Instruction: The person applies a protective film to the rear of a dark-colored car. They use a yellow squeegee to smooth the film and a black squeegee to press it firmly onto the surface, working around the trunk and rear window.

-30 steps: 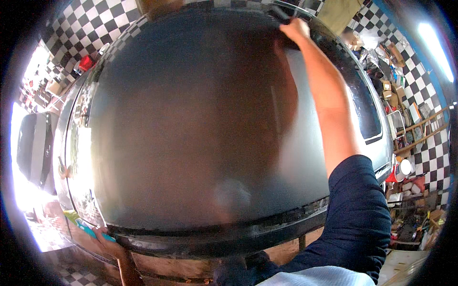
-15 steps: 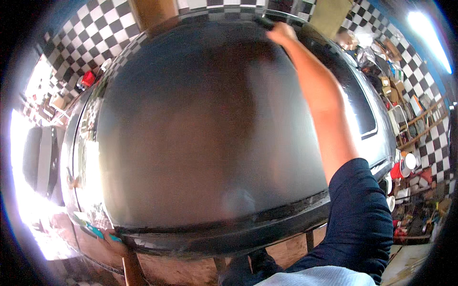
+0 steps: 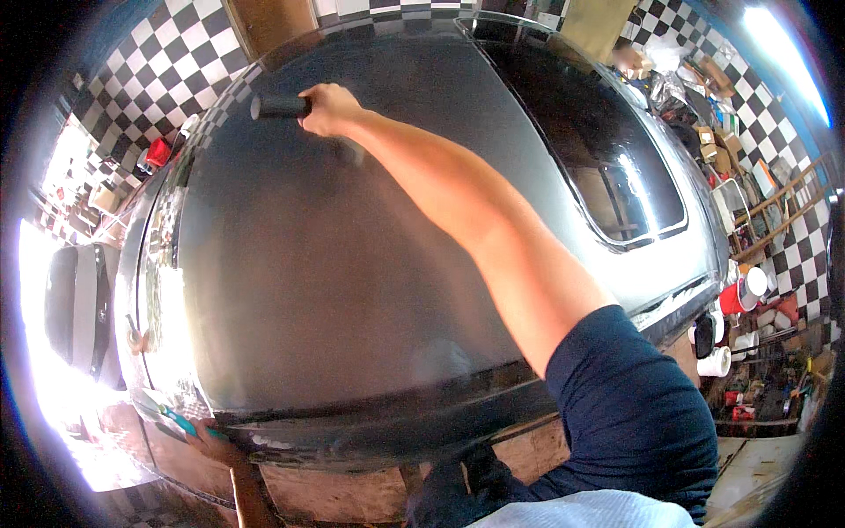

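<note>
Dark, curved vehicle panel [image 3: 352, 264] fills the centre, reaching from 12 o'clock down to 6. Black glass pane [image 3: 585, 123], rounded corners, at 2 o'clock. Black-and-white checkered wall [image 3: 176, 66] at 10. Right hand [image 3: 329, 110] at 11 o'clock, arm slanting in from 4; fingers clamped round the near end of a black block [image 3: 277, 107]. Block over the panel's upper left part, free end toward 9; looks to be against the surface. Left hand [image 3: 216, 444] at 8, by panel's corner, closed on a teal object [image 3: 182, 423], kind unclear. Hands well apart.
</note>
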A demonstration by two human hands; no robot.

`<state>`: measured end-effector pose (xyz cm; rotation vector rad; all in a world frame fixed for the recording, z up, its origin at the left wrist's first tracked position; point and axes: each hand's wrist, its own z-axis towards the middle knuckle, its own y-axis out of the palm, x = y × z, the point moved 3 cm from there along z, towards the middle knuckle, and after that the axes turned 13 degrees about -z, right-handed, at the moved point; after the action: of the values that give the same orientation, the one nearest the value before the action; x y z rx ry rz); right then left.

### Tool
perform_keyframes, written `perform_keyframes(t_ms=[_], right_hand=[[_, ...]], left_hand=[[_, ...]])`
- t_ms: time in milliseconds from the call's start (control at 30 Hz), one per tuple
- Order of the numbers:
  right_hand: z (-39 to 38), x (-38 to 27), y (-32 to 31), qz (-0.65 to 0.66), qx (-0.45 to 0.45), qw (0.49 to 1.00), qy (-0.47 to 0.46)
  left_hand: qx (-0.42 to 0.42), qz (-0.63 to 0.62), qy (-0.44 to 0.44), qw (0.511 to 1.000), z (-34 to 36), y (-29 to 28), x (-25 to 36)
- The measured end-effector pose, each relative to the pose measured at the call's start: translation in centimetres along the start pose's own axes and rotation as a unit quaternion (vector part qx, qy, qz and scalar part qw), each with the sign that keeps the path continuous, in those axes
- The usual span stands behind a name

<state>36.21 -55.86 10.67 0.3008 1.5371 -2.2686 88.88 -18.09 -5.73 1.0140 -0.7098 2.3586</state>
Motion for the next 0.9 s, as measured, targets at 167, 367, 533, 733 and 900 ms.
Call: perform_keyframes(t_ms=[167, 367, 533, 733, 900], right_hand=[[-4.3, 15.9, -10.6, -0.095, 0.017, 0.982, 0.161], [-11.9, 30.7, -18.2, -0.196, 0.104, 0.949, 0.222], [-9.6, 14.9, -9.6, -0.122, 0.074, 0.98, 0.14], [-10.3, -2.6, -4.0, 0.111, 0.011, 0.994, -0.021], [-15.7, 10.0, -14.8, 0.014, 0.047, 0.995, 0.083]], left_hand=[[0.034, -0.083, -0.112, 0.99, -0.7, -0.2, 2.5], [0.047, -0.134, -0.147, 0.979, -1.3, 2.2, 6.2], [0.057, -0.083, -0.136, 0.986, -0.7, 0.4, 3.8], [0.081, -0.057, -0.195, 0.976, -0.1, 1.0, 3.8], [0.041, -0.033, -0.186, 0.981, -0.7, 1.6, 8.5]])
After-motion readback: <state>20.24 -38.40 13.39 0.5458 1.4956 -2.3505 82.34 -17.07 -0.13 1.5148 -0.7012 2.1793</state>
